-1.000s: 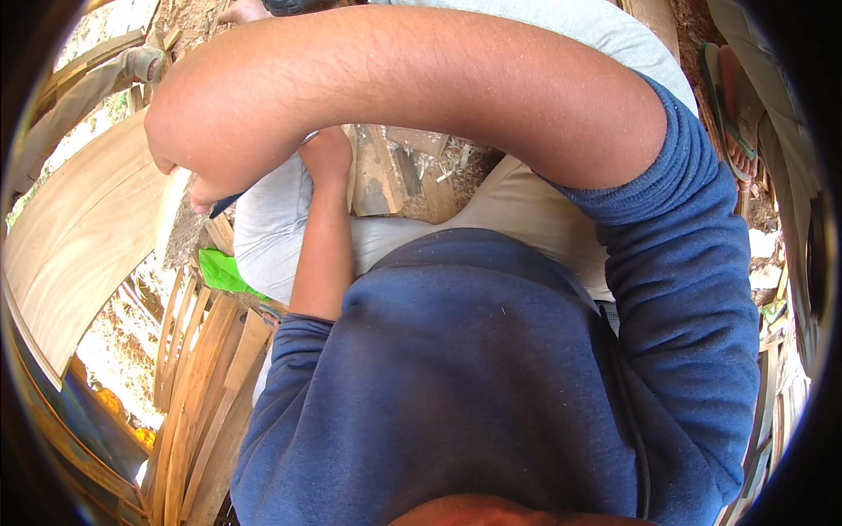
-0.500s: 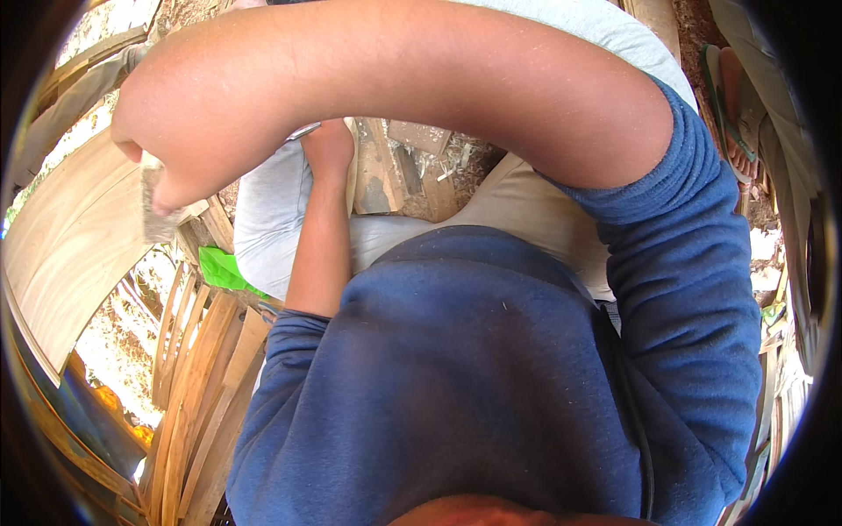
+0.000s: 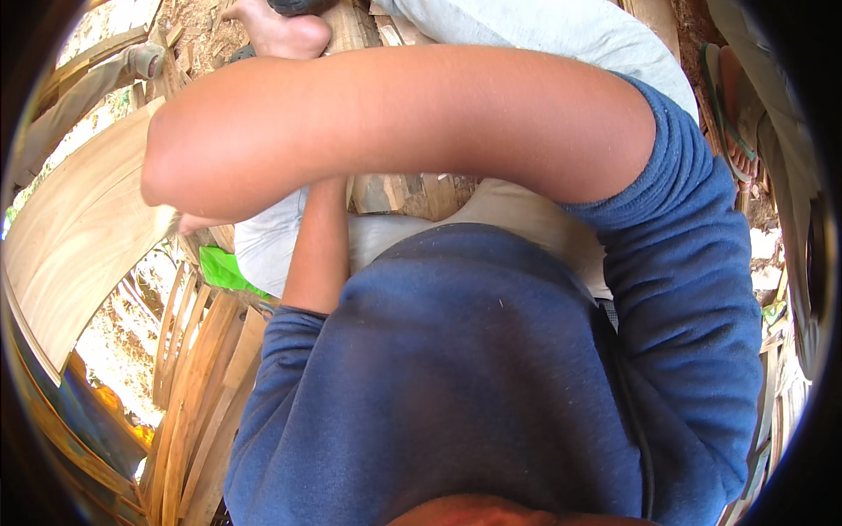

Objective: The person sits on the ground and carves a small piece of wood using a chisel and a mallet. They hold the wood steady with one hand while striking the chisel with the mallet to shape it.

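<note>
— What stands at the far left?
— A broad, pale wooden panel [image 3: 83,228] with its grain showing.
— And next to that?
— A pale piece [image 3: 165,219] at the panel's right edge, mostly covered by fingers; I can't tell its kind, or whether it touches the panel. The right hand [image 3: 189,184] has its grip curled round it, the right forearm [image 3: 377,114] reaching across from the right.
— Below them?
— Long wooden slats [image 3: 206,386], bunched side by side, then a bright green sheet [image 3: 226,267] just left of a pale trouser leg [image 3: 263,250].
— The left hand?
— Hidden. The left forearm [image 3: 321,250] runs up behind the right one, so I can't tell how that grip is.
— Farther right?
— Wood scraps [image 3: 381,193] between the legs, and near the right rim, a sandalled foot [image 3: 735,101].
</note>
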Demonstrator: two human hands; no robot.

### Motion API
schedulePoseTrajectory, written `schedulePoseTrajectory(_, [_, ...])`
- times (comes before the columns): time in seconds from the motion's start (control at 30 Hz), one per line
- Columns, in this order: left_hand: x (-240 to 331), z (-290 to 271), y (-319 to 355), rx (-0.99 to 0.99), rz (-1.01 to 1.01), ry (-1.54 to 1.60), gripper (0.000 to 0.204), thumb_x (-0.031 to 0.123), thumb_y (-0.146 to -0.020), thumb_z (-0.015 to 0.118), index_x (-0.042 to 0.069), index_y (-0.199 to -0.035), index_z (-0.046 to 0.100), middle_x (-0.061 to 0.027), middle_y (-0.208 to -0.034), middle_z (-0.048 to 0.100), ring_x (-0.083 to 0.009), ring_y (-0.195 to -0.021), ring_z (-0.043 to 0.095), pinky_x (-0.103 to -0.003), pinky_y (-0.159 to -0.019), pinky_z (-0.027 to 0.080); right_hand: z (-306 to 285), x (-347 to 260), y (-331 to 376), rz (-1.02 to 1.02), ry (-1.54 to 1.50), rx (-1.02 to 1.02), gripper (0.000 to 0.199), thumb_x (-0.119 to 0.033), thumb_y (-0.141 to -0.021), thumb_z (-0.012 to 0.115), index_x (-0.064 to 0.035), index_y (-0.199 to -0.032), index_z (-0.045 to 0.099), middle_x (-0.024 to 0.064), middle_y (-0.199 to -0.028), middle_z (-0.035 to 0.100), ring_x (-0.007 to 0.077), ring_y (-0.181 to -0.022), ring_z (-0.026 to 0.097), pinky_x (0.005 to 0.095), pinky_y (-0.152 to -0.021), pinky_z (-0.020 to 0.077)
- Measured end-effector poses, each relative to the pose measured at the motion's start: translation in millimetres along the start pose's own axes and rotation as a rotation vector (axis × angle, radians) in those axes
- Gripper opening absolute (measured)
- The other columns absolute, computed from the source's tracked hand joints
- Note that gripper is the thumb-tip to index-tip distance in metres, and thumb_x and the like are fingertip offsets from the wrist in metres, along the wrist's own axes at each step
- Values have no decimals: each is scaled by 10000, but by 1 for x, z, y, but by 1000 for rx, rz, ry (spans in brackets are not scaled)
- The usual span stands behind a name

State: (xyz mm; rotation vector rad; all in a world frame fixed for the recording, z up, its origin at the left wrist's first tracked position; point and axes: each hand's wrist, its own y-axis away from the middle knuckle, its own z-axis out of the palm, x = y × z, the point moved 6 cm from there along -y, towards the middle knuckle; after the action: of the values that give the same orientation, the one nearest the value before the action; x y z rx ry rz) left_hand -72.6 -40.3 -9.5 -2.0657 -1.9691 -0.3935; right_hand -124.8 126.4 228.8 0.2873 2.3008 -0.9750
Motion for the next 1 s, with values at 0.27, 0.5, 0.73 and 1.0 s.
schedulePoseTrajectory(0.27, [-9,9,-7,56,-141,117,385,285,-1070,587,-8,-1272,733,-226,-1264,755,-376,-1220,690,-444,-1032,513,-13,33,6,92,-180,38,452,-396,-1015,710,-139,-1384,765,143,-1169,813,368,-1098,763,501,-961,602])
schedulePoseTrajectory(0.5, [29,-8,-7,76,-300,263,327,209,-1020,505,-36,-952,710,-172,-851,727,-296,-774,659,-440,-769,516,-33,32,-8,185,-166,-115,458,-452,-1038,671,-178,-1392,766,129,-1134,817,349,-1064,770,481,-946,599])
schedulePoseTrajectory(0.73, [17,-3,-5,14,-287,219,350,226,-1029,500,-37,-996,728,-219,-937,755,-364,-868,707,-461,-809,527,-30,38,-15,168,-88,53,420,-481,-1038,655,-189,-1297,810,115,-1087,822,342,-1021,772,499,-908,598])
schedulePoseTrajectory(1.0, [28,-3,-9,50,18,114,333,198,-1070,504,-29,-1096,747,-251,-1072,775,-475,-998,720,-530,-877,556,-28,37,-18,129,-221,33,476,-491,-1050,609,-107,-1232,823,137,-1089,820,371,-1016,758,541,-921,580])
